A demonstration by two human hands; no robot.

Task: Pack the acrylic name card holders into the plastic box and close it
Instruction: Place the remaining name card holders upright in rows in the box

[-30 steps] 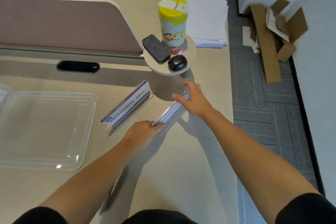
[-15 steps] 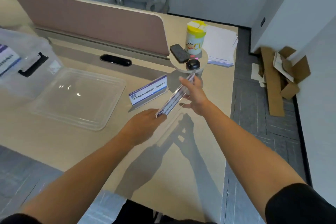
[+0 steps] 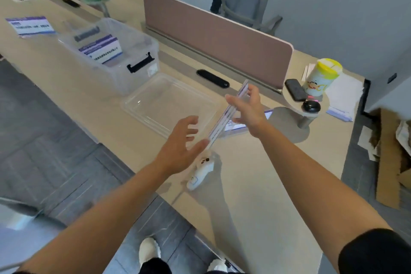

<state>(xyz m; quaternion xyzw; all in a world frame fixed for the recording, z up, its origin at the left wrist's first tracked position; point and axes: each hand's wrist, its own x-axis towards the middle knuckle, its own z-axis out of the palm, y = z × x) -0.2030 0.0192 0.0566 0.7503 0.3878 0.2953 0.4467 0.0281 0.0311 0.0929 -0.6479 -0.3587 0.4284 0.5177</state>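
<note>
I hold a clear acrylic name card holder [image 3: 224, 115] edge-on in the air between both hands. My left hand [image 3: 178, 151] presses its near end with fingers spread, and my right hand [image 3: 249, 109] grips its far end. Another holder [image 3: 239, 125] stands on the desk behind my right hand, mostly hidden. The clear plastic box [image 3: 124, 73] with black latches sits at the left, open, with a holder [image 3: 101, 50] inside. Its clear lid [image 3: 155, 115] lies flat on the desk beside it. One more holder [image 3: 31, 25] stands at the far left.
A small round shelf [image 3: 311, 104] at the right carries a yellow-lidded canister [image 3: 321, 78], a dark phone and a black case. A white controller [image 3: 200, 172] lies near the desk's front edge. A brown divider panel [image 3: 218, 38] runs along the back. Cardboard scraps [image 3: 389, 162] lie on the floor.
The holder has been lifted off the desk and carried left, above the lid's edge. My view has swung left and up, bringing the open box into sight. My left fingers have spread.
</note>
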